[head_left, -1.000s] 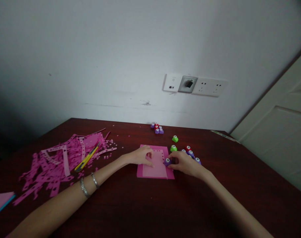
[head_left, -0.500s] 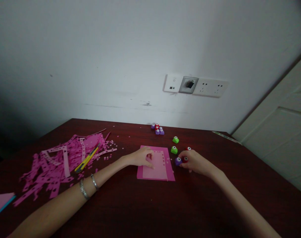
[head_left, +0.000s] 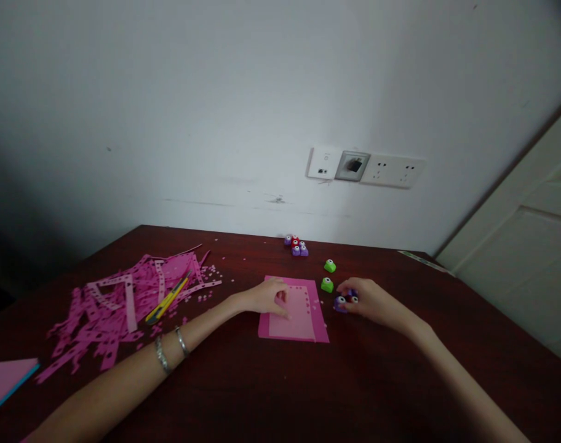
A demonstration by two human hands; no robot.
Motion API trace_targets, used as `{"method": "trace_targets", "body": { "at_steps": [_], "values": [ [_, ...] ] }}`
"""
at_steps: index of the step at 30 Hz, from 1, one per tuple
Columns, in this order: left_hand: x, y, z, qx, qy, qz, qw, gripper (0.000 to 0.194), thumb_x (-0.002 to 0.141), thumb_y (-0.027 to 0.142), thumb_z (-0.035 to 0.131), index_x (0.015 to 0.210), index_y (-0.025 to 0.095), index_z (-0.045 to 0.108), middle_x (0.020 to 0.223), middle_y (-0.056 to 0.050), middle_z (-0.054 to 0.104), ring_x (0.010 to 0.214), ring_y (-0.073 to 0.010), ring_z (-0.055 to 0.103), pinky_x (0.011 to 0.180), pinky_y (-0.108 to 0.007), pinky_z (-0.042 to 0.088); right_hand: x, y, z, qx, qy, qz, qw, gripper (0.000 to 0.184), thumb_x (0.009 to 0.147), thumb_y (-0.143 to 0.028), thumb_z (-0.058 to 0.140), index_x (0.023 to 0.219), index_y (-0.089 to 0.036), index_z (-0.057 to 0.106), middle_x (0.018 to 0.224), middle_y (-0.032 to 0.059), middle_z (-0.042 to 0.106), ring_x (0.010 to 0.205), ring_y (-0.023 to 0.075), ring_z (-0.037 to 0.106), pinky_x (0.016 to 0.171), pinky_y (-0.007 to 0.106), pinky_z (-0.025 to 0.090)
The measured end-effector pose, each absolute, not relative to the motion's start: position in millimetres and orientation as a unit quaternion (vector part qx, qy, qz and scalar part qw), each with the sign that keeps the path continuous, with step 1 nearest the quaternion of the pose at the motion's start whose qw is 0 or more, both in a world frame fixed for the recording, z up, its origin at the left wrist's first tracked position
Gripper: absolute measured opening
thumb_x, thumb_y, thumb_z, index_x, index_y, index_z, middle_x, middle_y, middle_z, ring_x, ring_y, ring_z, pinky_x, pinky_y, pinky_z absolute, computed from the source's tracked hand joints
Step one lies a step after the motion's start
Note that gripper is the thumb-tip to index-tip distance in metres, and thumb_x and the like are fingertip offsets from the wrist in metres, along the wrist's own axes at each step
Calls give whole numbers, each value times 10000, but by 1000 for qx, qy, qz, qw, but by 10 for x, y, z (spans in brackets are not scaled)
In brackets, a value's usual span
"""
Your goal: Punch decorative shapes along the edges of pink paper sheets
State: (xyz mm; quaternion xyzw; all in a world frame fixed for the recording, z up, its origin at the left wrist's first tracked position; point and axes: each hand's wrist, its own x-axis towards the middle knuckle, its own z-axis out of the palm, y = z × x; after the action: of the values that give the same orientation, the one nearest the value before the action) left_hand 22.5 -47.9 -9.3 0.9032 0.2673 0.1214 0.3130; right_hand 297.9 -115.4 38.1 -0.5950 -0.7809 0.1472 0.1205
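A light pink sheet (head_left: 290, 326), with a row of small punched holes along its top and right edges, lies on a darker pink sheet (head_left: 320, 329). My left hand (head_left: 269, 297) rests on the sheets' left side, thumb and fingers apart, holding nothing. To the right, my right hand (head_left: 370, 298) has its fingers curled round small craft punches. A purple craft punch (head_left: 339, 304) shows at the fingertips, with a red one (head_left: 353, 299) beside it. The hand partly hides this cluster. Two green craft punches, one nearer (head_left: 327, 285) and one farther (head_left: 330, 266), stand just beyond.
Pink paper strips (head_left: 119, 307) and tiny cutouts are heaped at left, with a yellow utility knife (head_left: 168, 298) on them. Several purple and red punches (head_left: 296, 246) sit near the wall. Stacked paper (head_left: 8, 378) lies at the left edge. A ruler-like strip (head_left: 425, 262) lies far right.
My right hand has moved right with the purple punch, from the sheet's edge to the punch cluster. Small bits now lie by the sheet's right edge. My left hand has stayed put.
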Motion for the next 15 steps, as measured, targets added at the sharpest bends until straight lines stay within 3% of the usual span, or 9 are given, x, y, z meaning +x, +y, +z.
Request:
{"method": "trace_targets", "body": {
  "at_steps": [5,11,15],
  "values": [
    [226,-276,5,872,314,155,342,296,729,438,585,753,144,615,733,-18,610,671,-119,527,619,-225,381,2908,-1202,458,-570,-791,155,158,172,756,-297,573,835,-169,658,814,45,659,707,171,583,637,251,406],
    [473,295,32,812,493,237,202,228,730,352,601,716,131,657,721,-47,652,680,-140,568,630,-234,386,2807,-1269,516,-550,-800,190,149,184,797,-293,526,817,-166,658,720,26,651,628,151,573,566,232,379],
    [747,518,-73,801,524,230,177,215,718,340,616,663,134,643,688,-51,638,672,-152,569,608,-239,374,2790,-1274,532,-546,-802,193,148,183,803,-267,514,796,-157,660,711,33,654,617,147,569,575,231,382]
  ]
}}
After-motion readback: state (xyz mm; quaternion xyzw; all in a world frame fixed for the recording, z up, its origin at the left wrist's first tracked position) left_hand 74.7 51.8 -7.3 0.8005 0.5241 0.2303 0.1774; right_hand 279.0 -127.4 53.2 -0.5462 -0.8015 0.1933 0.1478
